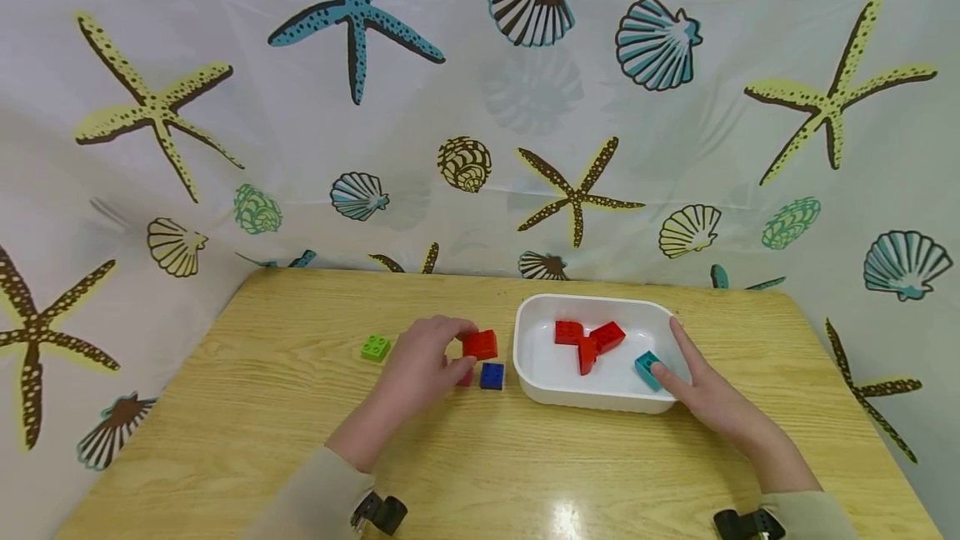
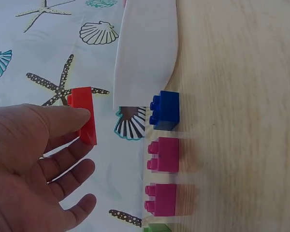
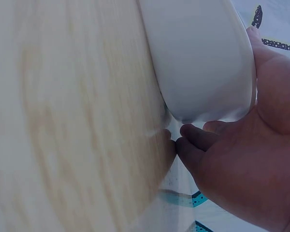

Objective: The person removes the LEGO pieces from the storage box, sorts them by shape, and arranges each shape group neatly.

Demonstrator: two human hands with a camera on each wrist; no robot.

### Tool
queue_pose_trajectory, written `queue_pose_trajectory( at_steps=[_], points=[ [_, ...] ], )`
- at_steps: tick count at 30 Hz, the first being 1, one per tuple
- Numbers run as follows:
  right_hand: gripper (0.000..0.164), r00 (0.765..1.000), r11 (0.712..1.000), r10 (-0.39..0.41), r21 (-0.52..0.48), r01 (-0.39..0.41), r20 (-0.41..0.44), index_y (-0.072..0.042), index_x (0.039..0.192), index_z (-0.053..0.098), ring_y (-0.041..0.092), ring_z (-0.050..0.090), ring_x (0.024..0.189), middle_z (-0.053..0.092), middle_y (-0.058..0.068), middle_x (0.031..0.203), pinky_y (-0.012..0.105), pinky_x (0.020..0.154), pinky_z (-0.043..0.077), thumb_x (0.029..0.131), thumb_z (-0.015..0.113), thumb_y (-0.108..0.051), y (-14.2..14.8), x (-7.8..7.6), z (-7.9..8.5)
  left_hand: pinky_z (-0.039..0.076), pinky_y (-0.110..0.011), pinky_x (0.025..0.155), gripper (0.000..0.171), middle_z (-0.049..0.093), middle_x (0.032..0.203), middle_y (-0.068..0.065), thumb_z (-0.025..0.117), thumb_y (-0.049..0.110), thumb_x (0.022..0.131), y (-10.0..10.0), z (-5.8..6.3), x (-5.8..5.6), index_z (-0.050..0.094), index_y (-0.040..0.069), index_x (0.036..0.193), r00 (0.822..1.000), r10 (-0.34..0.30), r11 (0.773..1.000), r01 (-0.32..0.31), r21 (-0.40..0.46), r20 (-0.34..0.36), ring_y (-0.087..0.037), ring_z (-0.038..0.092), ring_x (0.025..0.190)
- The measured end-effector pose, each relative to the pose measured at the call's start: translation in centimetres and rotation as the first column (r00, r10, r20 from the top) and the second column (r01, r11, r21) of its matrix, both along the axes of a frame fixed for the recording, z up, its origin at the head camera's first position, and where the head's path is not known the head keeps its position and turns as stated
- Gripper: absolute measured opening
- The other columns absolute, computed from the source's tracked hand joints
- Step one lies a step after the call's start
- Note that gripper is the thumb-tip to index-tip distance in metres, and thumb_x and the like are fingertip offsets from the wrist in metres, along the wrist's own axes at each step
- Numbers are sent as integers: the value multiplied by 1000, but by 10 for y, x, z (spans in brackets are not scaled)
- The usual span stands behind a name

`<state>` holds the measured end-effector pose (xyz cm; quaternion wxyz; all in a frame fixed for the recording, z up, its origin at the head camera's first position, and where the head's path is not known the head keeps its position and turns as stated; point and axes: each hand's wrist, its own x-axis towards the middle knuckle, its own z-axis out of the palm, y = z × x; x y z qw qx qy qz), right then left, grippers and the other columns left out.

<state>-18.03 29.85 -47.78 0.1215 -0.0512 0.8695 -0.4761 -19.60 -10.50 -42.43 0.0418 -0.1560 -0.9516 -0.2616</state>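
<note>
My left hand (image 1: 422, 361) pinches a red toy brick (image 1: 480, 345) between thumb and fingers. The left wrist view shows this brick (image 2: 84, 115) raised off the table, its studs facing away from the tabletop. Beneath and beside that hand stand a blue brick (image 1: 492, 376), two pink bricks (image 2: 163, 154) and a lime green brick (image 1: 375, 347); the hand partly hides the pink ones in the head view. My right hand (image 1: 708, 394) grips the right end of a white tray (image 1: 592, 400), thumb over the rim and other fingers outside. Inside lie red bricks (image 1: 568, 332) and a teal brick (image 1: 648, 371) near the thumb.
The wooden table (image 1: 525, 465) carries everything. A white curtain (image 1: 465, 65) printed with starfish and shells hangs along its back edge and sides. The tray's left wall stands just right of the blue brick.
</note>
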Motion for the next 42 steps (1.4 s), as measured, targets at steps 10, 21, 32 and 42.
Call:
queue_pose_trajectory(
  at_steps=[10,21,32,42],
  points=[
    [86,1000,1000,8,-17,-8,2,-37,160,-12,47,-5,150,-9,16,168,75,111,8,104,52,-47,1,0,0,48,-40,93,33,69,115,2,83,20,85,-2,-19,21,72,17,116,988,-151,987,152,-61,10,-19,60,102],
    [86,1000,1000,2,-21,-2,18,-37,160,-12,47,-6,150,-11,15,168,76,110,8,104,52,-47,1,0,2,52,-37,89,35,67,109,7,82,23,86,3,-39,28,69,17,118,971,-216,970,226,-92,106,-13,58,96],
    [86,1000,1000,4,-6,-4,1,-38,160,-11,48,-5,150,-10,15,168,76,110,9,104,53,-47,1,0,2,52,-38,91,35,68,109,5,83,20,84,4,-46,31,69,17,116,964,-239,961,253,-115,119,-13,59,97],
    [86,1000,1000,6,-16,-6,-2,-37,160,-11,47,-4,150,-9,16,168,76,110,9,104,53,-46,2,-1,-1,51,-38,92,35,67,108,6,84,18,82,5,-47,30,69,17,113,963,-235,957,253,-139,133,-14,58,99]
  ],
)
